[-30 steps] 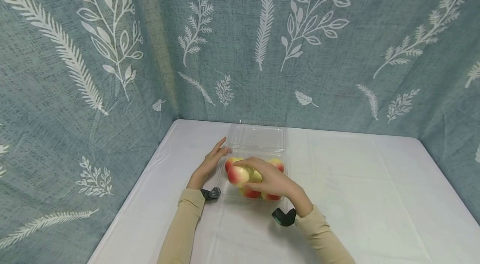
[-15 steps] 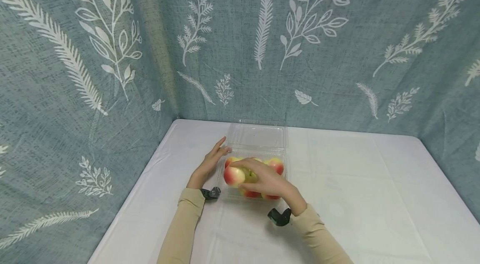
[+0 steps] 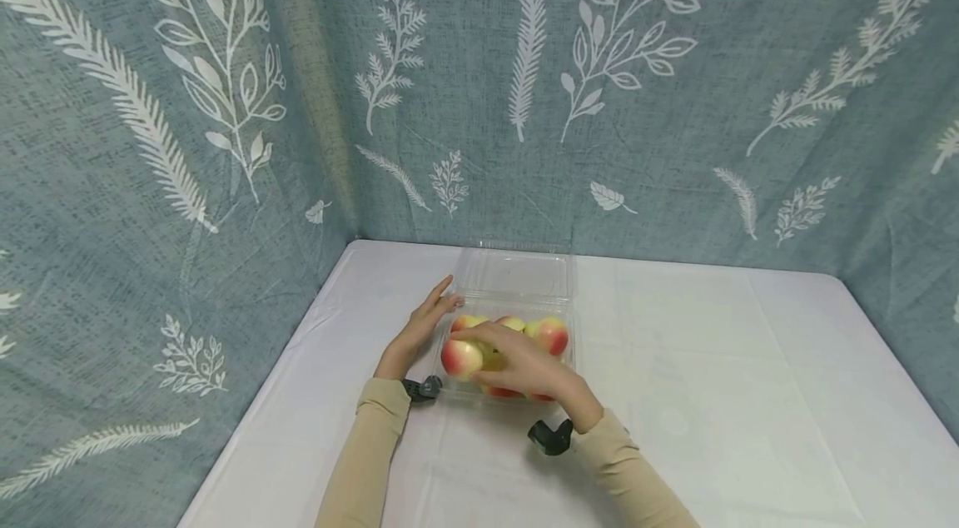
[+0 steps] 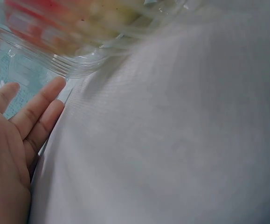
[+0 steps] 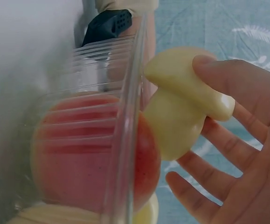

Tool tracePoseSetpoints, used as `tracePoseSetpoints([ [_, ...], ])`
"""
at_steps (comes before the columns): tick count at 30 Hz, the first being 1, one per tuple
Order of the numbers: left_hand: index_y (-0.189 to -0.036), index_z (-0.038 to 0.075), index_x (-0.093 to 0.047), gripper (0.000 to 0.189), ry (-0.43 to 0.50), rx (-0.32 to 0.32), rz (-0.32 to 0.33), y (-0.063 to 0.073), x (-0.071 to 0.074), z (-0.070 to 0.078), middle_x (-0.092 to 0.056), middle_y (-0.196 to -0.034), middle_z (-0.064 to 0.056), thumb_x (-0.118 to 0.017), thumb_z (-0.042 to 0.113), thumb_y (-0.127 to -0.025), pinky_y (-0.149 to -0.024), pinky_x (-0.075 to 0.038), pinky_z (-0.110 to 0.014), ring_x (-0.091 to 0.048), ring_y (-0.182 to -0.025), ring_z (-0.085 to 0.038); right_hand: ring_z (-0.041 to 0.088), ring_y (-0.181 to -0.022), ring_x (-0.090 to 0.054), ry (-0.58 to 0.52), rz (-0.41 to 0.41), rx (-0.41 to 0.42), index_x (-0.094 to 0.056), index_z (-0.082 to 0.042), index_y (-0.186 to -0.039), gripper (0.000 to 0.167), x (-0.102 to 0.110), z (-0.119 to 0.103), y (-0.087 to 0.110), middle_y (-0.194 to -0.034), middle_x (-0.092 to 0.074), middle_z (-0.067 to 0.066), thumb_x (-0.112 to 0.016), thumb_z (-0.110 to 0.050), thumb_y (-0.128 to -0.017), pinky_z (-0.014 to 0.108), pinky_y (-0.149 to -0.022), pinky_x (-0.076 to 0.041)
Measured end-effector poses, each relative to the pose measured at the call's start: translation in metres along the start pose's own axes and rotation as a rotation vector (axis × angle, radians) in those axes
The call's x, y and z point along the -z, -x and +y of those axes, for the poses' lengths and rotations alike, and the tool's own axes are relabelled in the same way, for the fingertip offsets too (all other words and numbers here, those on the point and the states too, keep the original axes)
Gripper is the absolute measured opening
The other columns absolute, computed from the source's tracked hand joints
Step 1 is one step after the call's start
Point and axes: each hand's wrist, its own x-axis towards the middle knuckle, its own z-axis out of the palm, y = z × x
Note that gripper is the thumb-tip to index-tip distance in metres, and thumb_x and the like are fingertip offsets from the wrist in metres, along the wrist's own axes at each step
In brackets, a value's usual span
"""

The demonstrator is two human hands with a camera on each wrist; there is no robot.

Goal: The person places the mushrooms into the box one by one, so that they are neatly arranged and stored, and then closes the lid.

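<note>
In the head view, a clear plastic clamshell box (image 3: 498,401) holds several red-and-yellow apples (image 3: 550,335). My right hand (image 3: 517,357) grips one apple (image 3: 461,359) over the box's left front part. In the right wrist view, the thumb (image 5: 218,70) presses the pale yellow side of that apple (image 5: 181,70), with the other fingers spread beneath. A red apple (image 5: 90,154) shows through the ribbed box wall. My left hand (image 3: 423,326) lies along the box's left side, fingers extended; the left wrist view has its fingertips (image 4: 55,86) right by the box edge.
The box's clear lid (image 3: 517,274) lies folded back toward the curtain. A white cloth (image 3: 712,395) covers the table. A blue-green curtain (image 3: 479,95) with white leaf prints stands behind and to both sides. Each wrist wears a dark camera band (image 3: 550,436).
My right hand has moved a little left and toward the front with the apple, uncovering more of the apples at the back right. The left hand has stayed at the box's side.
</note>
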Motion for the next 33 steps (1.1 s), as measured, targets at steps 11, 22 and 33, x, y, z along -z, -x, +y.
tracePoseSetpoints([
  [11, -0.15, 0.022, -0.013, 0.058, -0.001, -0.014, -0.004, 0.001, 0.0, 0.0, -0.045, -0.139, -0.017, -0.039, 0.036, -0.1, -0.11, -0.009, -0.059, -0.035, -0.13, -0.032, 0.015, -0.119, -0.05, 0.034, -0.014, -0.004, -0.052, -0.013, -0.131, 0.052, -0.007, 0.002, -0.002, -0.128, -0.056, 0.0, -0.071, -0.02, -0.082, 0.032, -0.099, -0.041],
  [22, -0.15, 0.021, -0.013, 0.058, -0.001, -0.015, 0.001, 0.001, 0.0, 0.0, -0.046, -0.138, -0.017, -0.039, 0.035, -0.1, -0.11, -0.009, -0.059, -0.036, -0.131, -0.033, 0.011, -0.114, -0.052, 0.086, 0.015, 0.052, -0.055, -0.014, -0.125, 0.047, -0.016, 0.003, -0.005, -0.121, -0.059, -0.002, -0.072, -0.022, -0.082, 0.027, -0.098, -0.04],
  [33, -0.15, 0.023, -0.013, 0.06, -0.004, -0.004, 0.003, 0.001, -0.001, 0.001, -0.045, -0.14, -0.016, -0.039, 0.04, -0.099, -0.109, -0.007, -0.061, -0.034, -0.132, -0.033, 0.012, -0.118, -0.05, 0.148, -0.006, 0.077, -0.056, -0.017, -0.124, 0.045, -0.022, 0.005, -0.007, -0.122, -0.058, -0.007, -0.07, -0.02, -0.082, 0.028, -0.102, -0.037],
])
